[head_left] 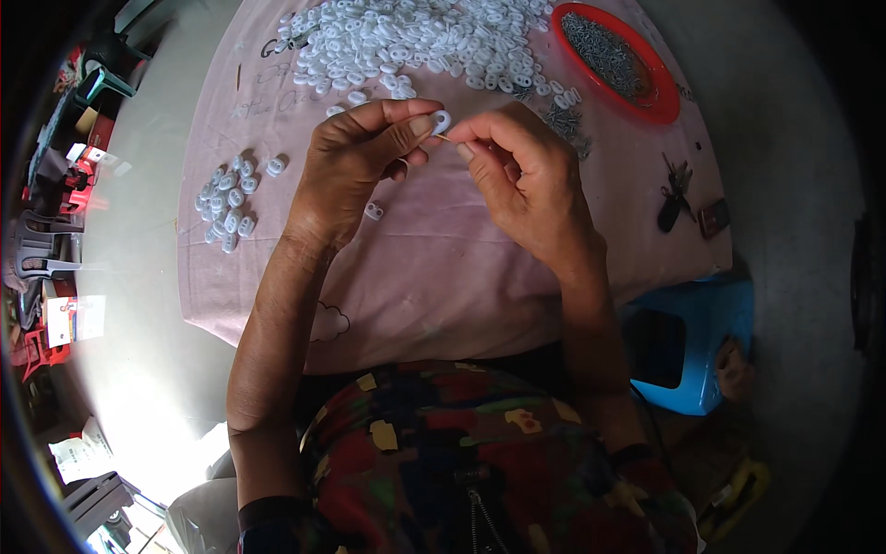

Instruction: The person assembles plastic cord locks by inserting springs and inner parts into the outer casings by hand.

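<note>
My left hand (355, 157) pinches a small white oval plastic piece (442, 121) with a hole in it between thumb and forefinger. Close beside it, my right hand (526, 171) has thumb and forefinger pressed together on a thin yellowish stick (444, 138), whose tip meets the plastic piece. Most of the stick is hidden by the fingers. Both hands are raised over the pink cloth (443, 305). A single white piece (373, 210) lies on the cloth under my left wrist. Beyond my hands spreads a large heap of similar white pieces (415, 46).
A smaller pile of white pieces (226, 198) sits at the left. At the far right, a red dish (657, 106) holds many small metal screws (604, 55); more loose screws (565, 125) lie nearby. Keys (676, 189) rest by the right edge, above a blue plastic stool (706, 323).
</note>
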The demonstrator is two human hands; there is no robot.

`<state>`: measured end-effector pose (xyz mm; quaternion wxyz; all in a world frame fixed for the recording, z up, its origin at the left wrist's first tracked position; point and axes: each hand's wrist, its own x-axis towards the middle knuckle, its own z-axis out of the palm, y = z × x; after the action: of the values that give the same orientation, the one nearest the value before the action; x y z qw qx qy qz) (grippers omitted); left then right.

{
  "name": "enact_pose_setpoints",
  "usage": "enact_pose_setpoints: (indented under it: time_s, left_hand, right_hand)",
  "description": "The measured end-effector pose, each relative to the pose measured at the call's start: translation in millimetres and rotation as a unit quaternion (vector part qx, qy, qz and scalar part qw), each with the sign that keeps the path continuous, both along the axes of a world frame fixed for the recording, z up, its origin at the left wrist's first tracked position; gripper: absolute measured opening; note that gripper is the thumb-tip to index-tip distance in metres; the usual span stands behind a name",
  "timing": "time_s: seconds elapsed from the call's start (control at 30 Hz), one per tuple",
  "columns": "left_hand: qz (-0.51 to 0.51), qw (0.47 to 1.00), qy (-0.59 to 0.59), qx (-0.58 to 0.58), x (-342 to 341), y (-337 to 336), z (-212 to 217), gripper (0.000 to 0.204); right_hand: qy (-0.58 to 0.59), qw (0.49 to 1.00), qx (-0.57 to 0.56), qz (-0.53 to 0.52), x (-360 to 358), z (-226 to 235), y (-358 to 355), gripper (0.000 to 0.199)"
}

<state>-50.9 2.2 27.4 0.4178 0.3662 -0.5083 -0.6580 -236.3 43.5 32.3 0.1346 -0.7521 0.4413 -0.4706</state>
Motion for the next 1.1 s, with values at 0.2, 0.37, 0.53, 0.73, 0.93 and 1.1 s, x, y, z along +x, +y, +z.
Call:
enact_pose_setpoints:
  time_s: [0.2,0.37,0.53,0.73,0.93,1.1]
  left_hand:
    - [0.036,0.999,0.005,0.008,-1.8,-3.6,-7.6,0.021]
    - [0.011,0.998,0.016,0.064,-3.4,-4.2,-12.4,0.022]
    - [-0.028,0.998,-0.008,0.048,0.1,-3.5,-19.2,0.024]
    - [0.004,0.998,0.010,0.062,-2.4,-2.4,-13.4,0.025]
    - [-0.002,1.000,-0.006,0.024,13.0,-8.2,-6.1,0.024]
    - [-0.012,1.000,0.014,0.017,16.5,-11.4,-6.4,0.024]
  right_hand:
    - [0.077,0.996,-0.016,-0.032,-6.7,-10.7,-4.6,0.009]
    - [0.192,0.976,-0.056,-0.081,-24.5,-33.1,-23.8,0.010]
    - [-0.101,0.984,0.137,-0.048,-3.7,-13.4,-12.4,0.013]
    - [-0.082,0.984,0.157,-0.002,3.2,-13.4,-19.5,0.010]
    - [-0.168,0.969,0.170,0.064,19.8,-13.2,-27.3,0.013]
    - [-0.223,0.936,0.256,0.088,20.1,-13.6,-37.0,0.017]
